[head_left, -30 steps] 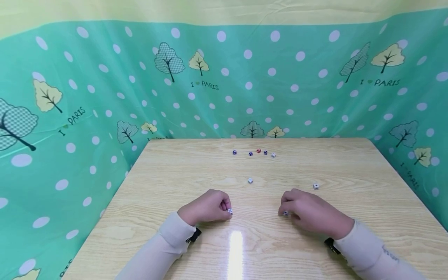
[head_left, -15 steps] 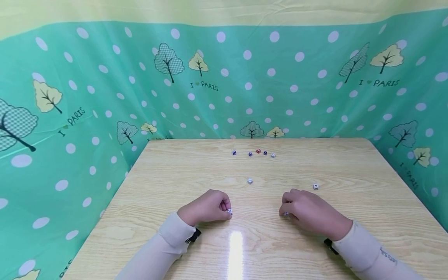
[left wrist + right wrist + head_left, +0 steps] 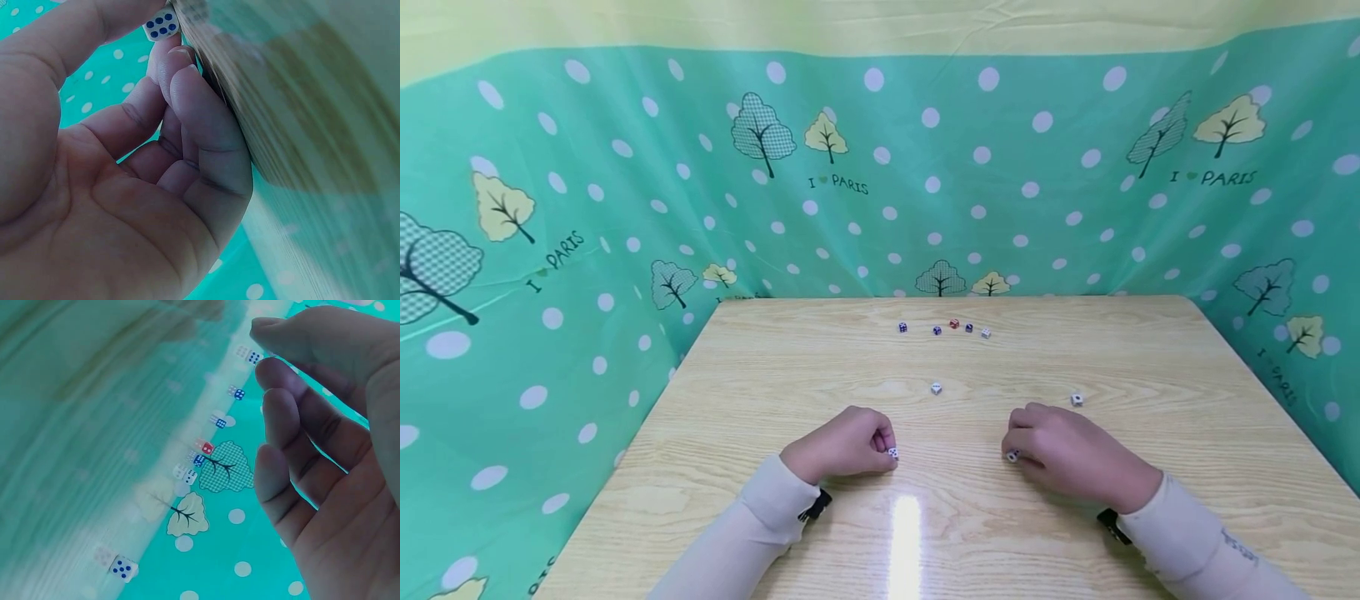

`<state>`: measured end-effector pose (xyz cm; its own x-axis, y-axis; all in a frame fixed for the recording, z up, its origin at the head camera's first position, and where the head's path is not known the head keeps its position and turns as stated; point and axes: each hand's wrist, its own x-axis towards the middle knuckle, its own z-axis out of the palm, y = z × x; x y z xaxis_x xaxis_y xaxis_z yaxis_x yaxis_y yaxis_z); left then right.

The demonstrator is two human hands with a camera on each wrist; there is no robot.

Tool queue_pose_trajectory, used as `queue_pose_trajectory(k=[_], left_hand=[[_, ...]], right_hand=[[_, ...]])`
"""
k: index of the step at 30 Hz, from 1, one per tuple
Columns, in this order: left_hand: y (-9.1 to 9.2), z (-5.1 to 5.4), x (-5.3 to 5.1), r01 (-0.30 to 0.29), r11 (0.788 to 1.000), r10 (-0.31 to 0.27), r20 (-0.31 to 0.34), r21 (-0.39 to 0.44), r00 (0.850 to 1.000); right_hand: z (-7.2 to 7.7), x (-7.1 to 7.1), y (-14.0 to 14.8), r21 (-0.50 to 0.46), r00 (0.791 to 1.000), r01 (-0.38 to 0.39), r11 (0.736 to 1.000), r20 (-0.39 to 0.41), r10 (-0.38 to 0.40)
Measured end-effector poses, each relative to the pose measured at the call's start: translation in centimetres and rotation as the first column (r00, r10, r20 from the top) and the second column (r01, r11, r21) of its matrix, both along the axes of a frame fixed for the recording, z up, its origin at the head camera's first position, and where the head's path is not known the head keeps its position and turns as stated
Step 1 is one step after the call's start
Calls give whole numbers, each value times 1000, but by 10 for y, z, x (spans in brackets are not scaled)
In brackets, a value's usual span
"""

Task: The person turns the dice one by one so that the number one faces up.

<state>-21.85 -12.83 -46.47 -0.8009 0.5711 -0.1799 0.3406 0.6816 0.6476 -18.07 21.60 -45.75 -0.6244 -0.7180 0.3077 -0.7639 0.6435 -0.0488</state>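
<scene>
Left hand (image 3: 842, 446) nearly closed, pinching one white die (image 3: 892, 454); right hand (image 3: 1063, 454) curled round a second die (image 3: 1012, 456). Beyond, on the table (image 3: 820, 367), I count three loose white dice (image 3: 936, 388), three blue dice (image 3: 903, 327), one red die (image 3: 954, 324).

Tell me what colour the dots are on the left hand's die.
Dark blue, on a white die; the left wrist view shows it best.

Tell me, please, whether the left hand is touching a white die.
Touching: the left wrist view shows the left hand pinching a white die between thumb and finger.
</scene>
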Motion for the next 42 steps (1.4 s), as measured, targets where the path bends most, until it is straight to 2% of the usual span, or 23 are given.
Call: queue_pose_trajectory(k=[6, 11, 19, 28, 42], left_hand=[[0, -1, 0, 4, 1000, -4, -3, 0, 1000], [0, 0, 0, 2, 1000, -2, 2, 3, 1000], [0, 0, 0, 1, 1000, -1, -4, -1, 1000], [0, -1, -1, 1, 1000, -2, -10, -6, 1000], [0, -2, -2, 6, 1000, -6, -14, -4, 1000]], right_hand=[[6, 0, 3, -43, 988, 43, 998, 152, -36], [8, -2, 6, -65, 956, 110, 992, 282, -88], [4, -7, 10, -94, 905, 171, 981, 410, -119], [-5, -12, 15, -120, 860, 182, 976, 501, -99], [-11, -16, 18, -118, 840, 188, 975, 533, -98]])
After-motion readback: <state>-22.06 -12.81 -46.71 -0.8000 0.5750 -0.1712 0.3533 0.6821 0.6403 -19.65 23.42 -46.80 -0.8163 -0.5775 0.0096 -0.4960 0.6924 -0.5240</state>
